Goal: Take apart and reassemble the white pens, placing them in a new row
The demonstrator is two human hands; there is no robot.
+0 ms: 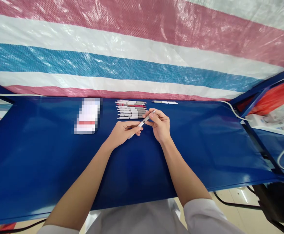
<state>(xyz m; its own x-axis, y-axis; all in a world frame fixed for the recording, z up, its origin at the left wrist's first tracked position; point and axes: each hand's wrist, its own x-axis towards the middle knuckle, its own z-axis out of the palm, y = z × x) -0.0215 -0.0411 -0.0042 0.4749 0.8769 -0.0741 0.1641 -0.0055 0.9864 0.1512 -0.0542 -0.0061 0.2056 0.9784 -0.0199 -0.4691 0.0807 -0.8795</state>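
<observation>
A white and grey pen point(145, 120) is held at a slant between both hands, above the blue table. My left hand point(122, 132) pinches its lower left end between thumb and fingers. At its upper right end, near the metal tip, the fingers of my right hand point(160, 125) are closed on it. Just beyond my hands lies a row of pens point(129, 110), several white and grey ones and a red one, side by side. Another white and grey pen point(165, 102) rests alone farther right, near the table's back edge.
The blue table point(46, 162) has a blurred-out white item with a red band point(88, 113) at back left. Behind rises a striped plastic sheet point(132, 68). A white cable point(231, 109) runs along the right frame, near a red bag point(275, 97).
</observation>
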